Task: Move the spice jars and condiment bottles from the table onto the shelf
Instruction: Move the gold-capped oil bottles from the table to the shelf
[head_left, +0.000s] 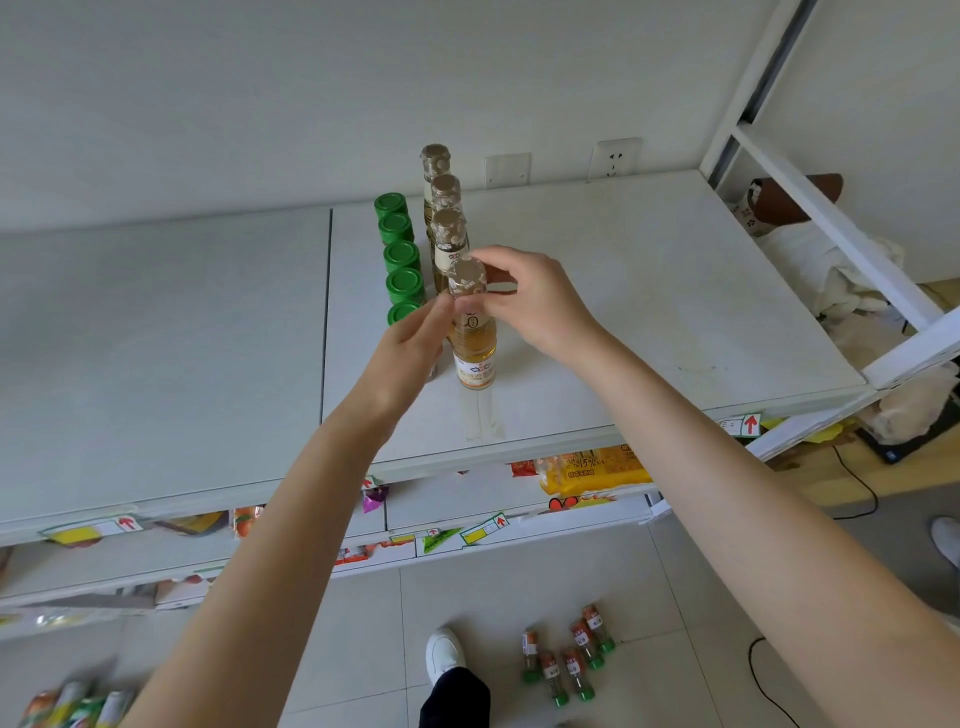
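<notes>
Pinching the front bottle (471, 332) cap, both grips (415, 338) (535, 301) work mid-shelf (675, 291), bare room rightward.

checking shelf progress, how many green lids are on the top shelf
5, in one row running front to back on the top shelf, left of the bottle row, and the nearest, partly behind the left hand. More may be hidden.

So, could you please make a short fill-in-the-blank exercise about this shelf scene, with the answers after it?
1. The jars beside the bottle row have ____ lids.
2. Both hands, left hand and right hand, touch the front bottle near its ____.
3. More small jars lie on the ____.

Answers: green; cap; floor
</notes>
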